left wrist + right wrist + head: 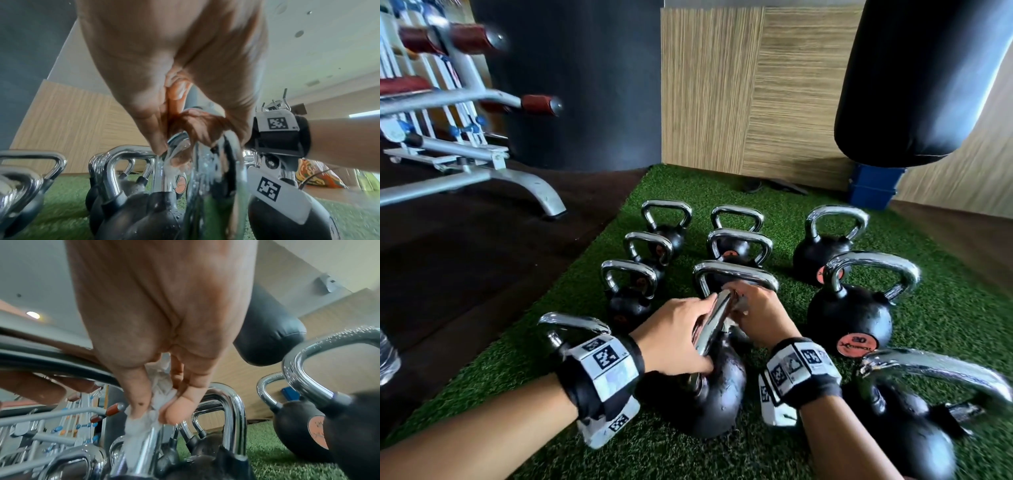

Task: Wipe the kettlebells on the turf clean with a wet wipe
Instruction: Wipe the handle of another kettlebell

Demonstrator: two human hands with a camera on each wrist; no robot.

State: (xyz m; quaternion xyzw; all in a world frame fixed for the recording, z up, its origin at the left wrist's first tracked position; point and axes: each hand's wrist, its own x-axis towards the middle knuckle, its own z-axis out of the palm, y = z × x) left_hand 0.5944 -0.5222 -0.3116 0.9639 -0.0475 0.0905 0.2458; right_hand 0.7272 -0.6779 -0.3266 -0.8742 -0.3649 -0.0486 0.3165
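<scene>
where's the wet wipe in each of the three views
Head: wet wipe at centre, a pale scrap under the right hand.
Left wrist: lower centre, draped on the chrome handle.
Right wrist: lower centre, pinched against that handle.
Shared landmark: the green turf.

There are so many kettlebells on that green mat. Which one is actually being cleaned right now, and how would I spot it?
Start at the green turf and go to its near edge, middle column. The kettlebell being wiped is the one with both hands on its chrome handle: the left hand grips it, the right hand rubs a white wet wipe on it. No other kettlebell is touched.
</scene>
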